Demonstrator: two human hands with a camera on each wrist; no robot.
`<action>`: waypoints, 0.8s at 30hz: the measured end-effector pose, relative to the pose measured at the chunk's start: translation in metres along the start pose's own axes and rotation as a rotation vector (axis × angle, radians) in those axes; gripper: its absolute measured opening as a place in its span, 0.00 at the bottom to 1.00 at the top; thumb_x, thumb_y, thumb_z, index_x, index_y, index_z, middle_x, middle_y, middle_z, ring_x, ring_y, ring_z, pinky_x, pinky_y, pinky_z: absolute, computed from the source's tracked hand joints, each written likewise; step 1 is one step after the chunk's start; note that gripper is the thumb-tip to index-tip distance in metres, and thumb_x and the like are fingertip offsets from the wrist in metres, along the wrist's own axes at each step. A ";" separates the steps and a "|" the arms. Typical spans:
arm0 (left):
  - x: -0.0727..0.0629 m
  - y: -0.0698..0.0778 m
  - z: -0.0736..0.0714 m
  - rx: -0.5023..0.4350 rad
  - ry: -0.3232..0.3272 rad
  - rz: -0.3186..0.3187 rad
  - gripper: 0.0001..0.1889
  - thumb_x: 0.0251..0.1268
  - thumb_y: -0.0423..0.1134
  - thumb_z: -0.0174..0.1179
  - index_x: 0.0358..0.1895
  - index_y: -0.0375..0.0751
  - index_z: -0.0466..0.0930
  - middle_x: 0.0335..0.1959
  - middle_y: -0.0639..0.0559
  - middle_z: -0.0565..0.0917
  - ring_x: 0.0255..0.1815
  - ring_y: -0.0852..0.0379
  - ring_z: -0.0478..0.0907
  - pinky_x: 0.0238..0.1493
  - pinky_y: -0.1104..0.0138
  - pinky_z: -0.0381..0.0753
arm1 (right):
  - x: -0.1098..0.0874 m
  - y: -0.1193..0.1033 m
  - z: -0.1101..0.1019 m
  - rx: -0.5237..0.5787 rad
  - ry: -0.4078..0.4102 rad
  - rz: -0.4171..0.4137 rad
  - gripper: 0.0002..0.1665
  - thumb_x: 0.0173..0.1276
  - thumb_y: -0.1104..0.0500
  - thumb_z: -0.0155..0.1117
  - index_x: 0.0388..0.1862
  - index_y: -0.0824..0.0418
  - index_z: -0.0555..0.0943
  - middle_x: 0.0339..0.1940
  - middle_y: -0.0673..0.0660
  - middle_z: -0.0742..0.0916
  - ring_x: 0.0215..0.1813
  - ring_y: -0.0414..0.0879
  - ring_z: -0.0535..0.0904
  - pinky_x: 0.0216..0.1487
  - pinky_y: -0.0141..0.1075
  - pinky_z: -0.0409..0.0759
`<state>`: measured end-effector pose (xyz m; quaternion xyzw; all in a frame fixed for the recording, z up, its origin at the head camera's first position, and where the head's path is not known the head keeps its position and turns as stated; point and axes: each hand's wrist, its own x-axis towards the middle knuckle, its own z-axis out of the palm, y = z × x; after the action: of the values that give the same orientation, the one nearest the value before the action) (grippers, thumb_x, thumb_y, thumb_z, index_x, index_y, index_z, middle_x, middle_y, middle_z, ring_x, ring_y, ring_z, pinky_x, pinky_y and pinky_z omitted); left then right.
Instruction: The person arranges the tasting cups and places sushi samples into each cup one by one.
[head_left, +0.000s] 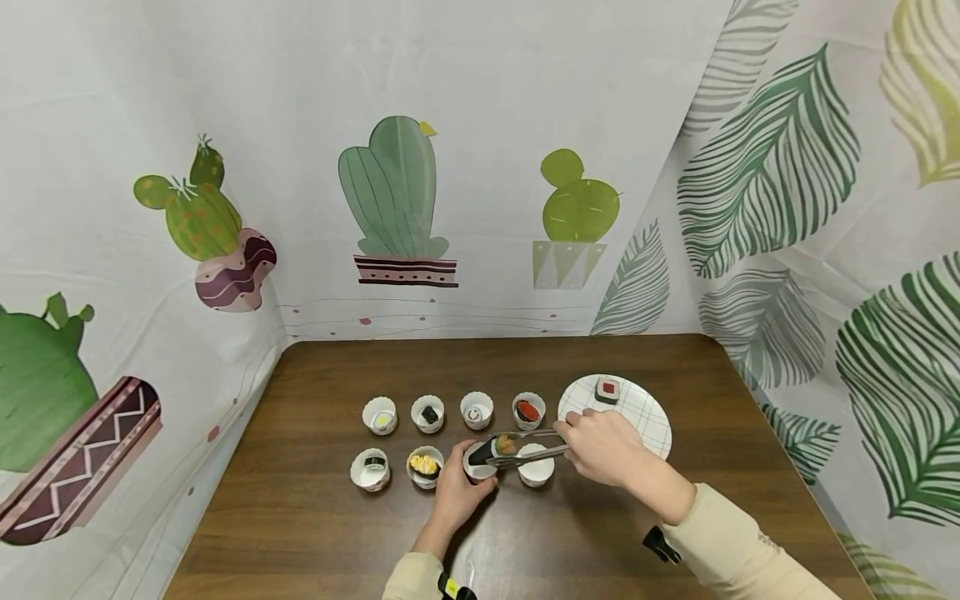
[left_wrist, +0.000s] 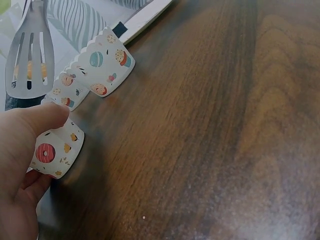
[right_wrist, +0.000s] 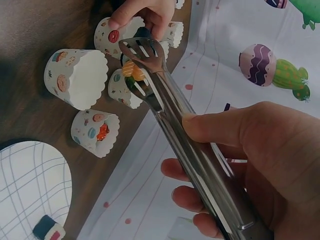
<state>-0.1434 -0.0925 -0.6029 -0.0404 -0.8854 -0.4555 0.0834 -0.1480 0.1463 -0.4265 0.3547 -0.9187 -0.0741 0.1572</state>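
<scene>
My left hand point(head_left: 456, 492) grips a white paper baking cup point(left_wrist: 62, 147) printed with donuts, its fingers and thumb around the side. My right hand point(head_left: 603, 446) holds metal tongs point(right_wrist: 185, 155) with slotted ends. Pinched between those ends is a toy sushi hand roll point(head_left: 483, 452), dark-wrapped with orange and green filling, tilted over the cup in the left hand. Whether the roll touches the cup's inside, I cannot tell. Just right of that cup stands another white paper cup point(head_left: 536, 477), under the tongs.
Several paper cups holding sushi pieces stand in two rows, among them one with yellow topping point(head_left: 424, 465) and one with red topping point(head_left: 528, 412). At the right, a white checked plate point(head_left: 654, 421) bears a red-centred sushi roll point(head_left: 607, 389). Printed cloth point(head_left: 487, 83) hangs behind the wooden table point(head_left: 315, 533).
</scene>
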 end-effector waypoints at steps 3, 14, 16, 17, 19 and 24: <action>0.000 0.000 0.000 -0.001 0.008 0.009 0.36 0.38 0.39 0.73 0.57 0.39 0.69 0.48 0.48 0.80 0.48 0.51 0.77 0.48 0.57 0.73 | 0.003 -0.001 -0.002 -0.002 -0.007 -0.009 0.11 0.47 0.54 0.68 0.26 0.56 0.77 0.20 0.50 0.78 0.19 0.47 0.73 0.12 0.37 0.64; 0.000 -0.002 0.001 0.003 0.004 0.015 0.36 0.38 0.40 0.72 0.57 0.39 0.69 0.48 0.45 0.80 0.49 0.49 0.77 0.48 0.55 0.74 | 0.010 -0.002 -0.003 -0.019 -0.033 -0.008 0.11 0.47 0.53 0.68 0.26 0.56 0.77 0.20 0.51 0.79 0.21 0.47 0.75 0.14 0.37 0.67; 0.000 -0.001 0.001 0.002 0.008 0.016 0.36 0.38 0.40 0.73 0.57 0.39 0.68 0.49 0.44 0.79 0.49 0.47 0.76 0.48 0.54 0.73 | 0.010 -0.002 -0.003 -0.017 -0.048 -0.002 0.11 0.47 0.54 0.68 0.27 0.57 0.78 0.21 0.51 0.79 0.21 0.48 0.75 0.14 0.38 0.67; 0.000 -0.001 0.001 0.001 0.006 0.012 0.36 0.38 0.40 0.73 0.57 0.40 0.68 0.49 0.44 0.79 0.50 0.47 0.76 0.49 0.54 0.73 | 0.010 -0.002 -0.003 -0.015 -0.050 0.000 0.11 0.47 0.54 0.68 0.28 0.57 0.78 0.21 0.51 0.79 0.21 0.48 0.75 0.14 0.38 0.67; -0.001 -0.001 0.001 -0.003 0.009 0.011 0.36 0.38 0.39 0.73 0.57 0.40 0.68 0.49 0.43 0.79 0.50 0.46 0.76 0.49 0.53 0.73 | 0.009 -0.001 -0.002 -0.013 -0.050 -0.002 0.11 0.46 0.54 0.68 0.28 0.57 0.79 0.21 0.51 0.79 0.21 0.48 0.75 0.14 0.38 0.67; -0.001 -0.001 0.001 -0.002 0.010 0.008 0.36 0.38 0.39 0.73 0.57 0.40 0.68 0.49 0.43 0.79 0.51 0.46 0.76 0.50 0.53 0.73 | 0.007 0.000 -0.001 -0.007 -0.047 0.003 0.11 0.45 0.54 0.67 0.28 0.56 0.79 0.20 0.51 0.79 0.20 0.48 0.75 0.13 0.38 0.67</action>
<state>-0.1430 -0.0927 -0.6045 -0.0417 -0.8844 -0.4562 0.0899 -0.1524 0.1410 -0.4240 0.3510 -0.9223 -0.0856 0.1369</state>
